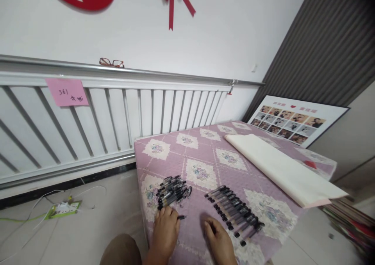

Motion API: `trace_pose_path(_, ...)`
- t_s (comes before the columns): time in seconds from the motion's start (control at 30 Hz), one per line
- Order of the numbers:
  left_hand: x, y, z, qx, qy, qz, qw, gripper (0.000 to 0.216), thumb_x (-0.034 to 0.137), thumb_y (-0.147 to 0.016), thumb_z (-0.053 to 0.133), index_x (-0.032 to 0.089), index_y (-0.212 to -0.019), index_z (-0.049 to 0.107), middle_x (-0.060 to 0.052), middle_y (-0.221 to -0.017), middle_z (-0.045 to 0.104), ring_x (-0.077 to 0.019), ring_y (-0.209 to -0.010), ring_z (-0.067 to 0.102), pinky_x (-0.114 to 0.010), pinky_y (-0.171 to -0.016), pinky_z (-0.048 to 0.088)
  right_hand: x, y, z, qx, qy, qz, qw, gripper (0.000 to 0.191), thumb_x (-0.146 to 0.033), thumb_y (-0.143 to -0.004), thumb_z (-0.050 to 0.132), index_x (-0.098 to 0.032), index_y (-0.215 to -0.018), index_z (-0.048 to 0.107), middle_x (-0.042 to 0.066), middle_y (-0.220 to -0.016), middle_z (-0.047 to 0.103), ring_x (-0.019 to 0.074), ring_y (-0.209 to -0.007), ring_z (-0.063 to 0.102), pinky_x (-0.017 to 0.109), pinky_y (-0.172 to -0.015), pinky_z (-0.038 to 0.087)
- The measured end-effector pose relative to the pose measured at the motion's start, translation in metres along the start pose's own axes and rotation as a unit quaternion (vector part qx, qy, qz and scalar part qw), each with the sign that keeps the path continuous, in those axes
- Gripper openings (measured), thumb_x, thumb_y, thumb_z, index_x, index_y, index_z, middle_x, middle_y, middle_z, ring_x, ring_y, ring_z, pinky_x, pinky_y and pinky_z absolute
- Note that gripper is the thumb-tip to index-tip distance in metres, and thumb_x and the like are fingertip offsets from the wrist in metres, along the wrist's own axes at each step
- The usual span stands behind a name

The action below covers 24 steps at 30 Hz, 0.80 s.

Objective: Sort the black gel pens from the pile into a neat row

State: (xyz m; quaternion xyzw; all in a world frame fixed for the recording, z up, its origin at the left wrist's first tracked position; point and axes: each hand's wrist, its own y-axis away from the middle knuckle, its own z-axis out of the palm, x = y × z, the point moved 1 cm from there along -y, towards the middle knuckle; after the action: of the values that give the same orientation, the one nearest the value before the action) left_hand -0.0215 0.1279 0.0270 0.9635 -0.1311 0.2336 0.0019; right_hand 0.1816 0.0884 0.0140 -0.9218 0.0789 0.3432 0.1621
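My left hand [165, 230] is at the near left of the table, its fingers closed around a pen [182, 217] whose dark end sticks out to the right. Just beyond it lies a jumbled heap of black pens [172, 191] with clear barrels, with small loose black pieces at its right side. My right hand [220, 241] rests lower right, loosely curled, with a gap between thumb and fingers and nothing visible in it. To its right, several capped pens [234, 208] lie side by side in a slanting row.
A purple flowered cloth covers the table [202, 148]. A large folded cream sheet [281, 167] lies on the right, before a leaning photo board [295, 120]. Behind stands a white radiator [164, 109] with glasses [111, 63] on its pipe. A power strip [64, 209] with cables lies on the floor.
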Motion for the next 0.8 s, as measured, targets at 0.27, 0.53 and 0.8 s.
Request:
trace_pose_path(0.27, 0.0, 0.001, -0.003, 0.009, -0.002, 0.002, 1.0, 0.016, 0.022, -0.087, 0.049, 0.025, -0.094, 0.063, -0.003, -0.102, 0.057, -0.0227, -0.102, 0.046, -0.037, -0.09, 0.028, -0.05, -0.042, 0.038, -0.072, -0.046, -0.027, 0.996, 0.022, -0.026, -0.08, 0.047, -0.02, -0.079, 0.068, 0.006, -0.085, 0.07, 0.0196, -0.085, 0.064, 0.03, -0.081, 0.048)
trace_pose_path(0.53, -0.002, 0.0, -0.001, 0.034, 0.003, 0.013, 0.999, 0.015, 0.021, -0.086, 0.049, 0.025, -0.093, 0.062, -0.002, -0.1, 0.058, -0.0231, -0.1, 0.046, -0.038, -0.088, 0.029, -0.06, -0.051, 0.057, -0.091, 0.0, 0.013, 0.996, 0.013, -0.027, -0.073, 0.055, -0.021, -0.077, 0.066, 0.005, -0.083, 0.065, 0.0207, -0.082, 0.06, 0.029, -0.076, 0.043)
trace_pose_path(0.8, -0.001, 0.001, -0.001, 0.041, 0.003, 0.014, 0.999, 0.014, 0.021, -0.086, 0.05, 0.025, -0.092, 0.062, -0.002, -0.098, 0.057, -0.0227, -0.099, 0.047, -0.038, -0.088, 0.03, -0.059, -0.052, 0.056, -0.081, -0.05, 0.041, 0.995, 0.013, -0.03, -0.075, 0.052, -0.022, -0.072, 0.063, 0.003, -0.077, 0.065, 0.0202, -0.076, 0.059, 0.03, -0.073, 0.042)
